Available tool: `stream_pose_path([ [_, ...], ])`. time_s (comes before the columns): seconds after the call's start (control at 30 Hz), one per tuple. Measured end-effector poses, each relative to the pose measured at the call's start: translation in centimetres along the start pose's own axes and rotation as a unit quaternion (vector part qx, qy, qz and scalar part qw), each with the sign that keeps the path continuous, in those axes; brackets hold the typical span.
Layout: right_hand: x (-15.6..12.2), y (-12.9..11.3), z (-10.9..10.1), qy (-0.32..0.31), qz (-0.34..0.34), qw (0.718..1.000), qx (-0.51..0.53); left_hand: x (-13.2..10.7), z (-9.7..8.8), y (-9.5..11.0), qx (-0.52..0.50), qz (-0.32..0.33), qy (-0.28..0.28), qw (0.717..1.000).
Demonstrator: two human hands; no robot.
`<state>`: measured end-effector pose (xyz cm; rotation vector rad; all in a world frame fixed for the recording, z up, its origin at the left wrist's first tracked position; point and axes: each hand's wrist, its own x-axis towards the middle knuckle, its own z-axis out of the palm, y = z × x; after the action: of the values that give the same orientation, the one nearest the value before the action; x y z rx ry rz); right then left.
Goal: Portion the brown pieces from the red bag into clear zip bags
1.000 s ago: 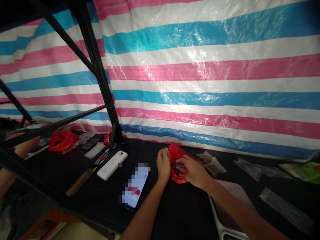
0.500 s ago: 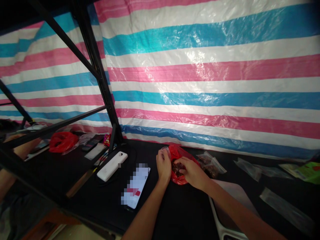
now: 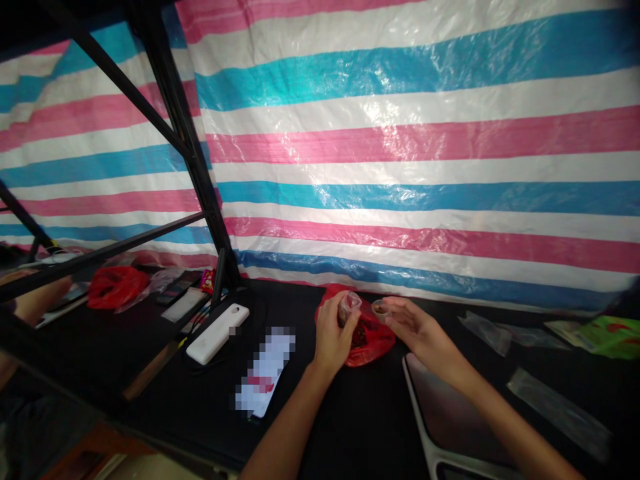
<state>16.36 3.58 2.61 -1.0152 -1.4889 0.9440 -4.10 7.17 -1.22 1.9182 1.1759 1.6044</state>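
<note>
My left hand (image 3: 331, 333) is closed around a small clear plastic bag (image 3: 352, 301), its mouth puckered open at the top. Right of it, my right hand (image 3: 417, 327) pinches a small round clear cup (image 3: 380, 308) by its edge, with a little brown stuff inside. Below and behind both hands lies a red plastic bag (image 3: 373, 347), opened out, with dark brown bits in it partly covered by my left hand. A flat scale-like device with a pale rim (image 3: 420, 417) lies under my right forearm.
Left of my arms lie a phone (image 3: 267, 373) with a lit screen and a white power bank (image 3: 217, 333). Flat clear bags (image 3: 560, 407) and a green packet (image 3: 613, 337) lie right. A black metal frame (image 3: 193, 153) stands left; beyond it are another person's arm (image 3: 43, 300) and another red bag (image 3: 117, 287).
My right hand has come out of the red bag and moved right, now showing the small cup. My left hand has shifted slightly right with the clear bag. The view has turned a little.
</note>
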Motion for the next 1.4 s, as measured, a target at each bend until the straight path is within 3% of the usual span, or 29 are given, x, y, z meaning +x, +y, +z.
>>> stream_pose_path([
  [0.1,-0.8,-1.2,-0.5,0.011,-0.025,0.998,-0.061,-0.7,0.2,1.0,-0.006,0.036,-0.079,0.996],
  [0.2,-1.4,-2.2,-0.7,0.006,-0.048,0.988,-0.144,-1.2,0.5,1.7,-0.008,0.042,-0.114,0.993],
  [0.43,-1.6,-4.3,-0.9,-0.059,-0.136,0.942,-0.303,-1.6,0.7,1.3,0.006,0.038,-0.152,0.988],
  [0.7,0.1,-5.6,0.2,-0.077,-0.173,0.929,-0.319,-1.7,1.0,1.3,-0.092,-0.013,-0.151,0.984],
  [0.97,0.0,-5.9,0.8,-0.010,-0.187,0.931,-0.314,-1.6,1.3,1.7,-0.133,-0.039,-0.127,0.982],
  [1.13,0.1,-4.4,1.3,0.124,-0.097,0.918,-0.364,-1.3,1.3,1.3,-0.124,-0.080,-0.019,0.989],
  [1.27,0.6,-1.5,2.7,0.053,-0.063,0.942,-0.325,-1.0,1.1,0.9,-0.119,-0.129,0.032,0.984],
  [1.4,0.4,-0.6,3.9,-0.013,-0.056,0.963,-0.264,-0.9,0.9,0.9,-0.128,-0.167,0.032,0.977],
])
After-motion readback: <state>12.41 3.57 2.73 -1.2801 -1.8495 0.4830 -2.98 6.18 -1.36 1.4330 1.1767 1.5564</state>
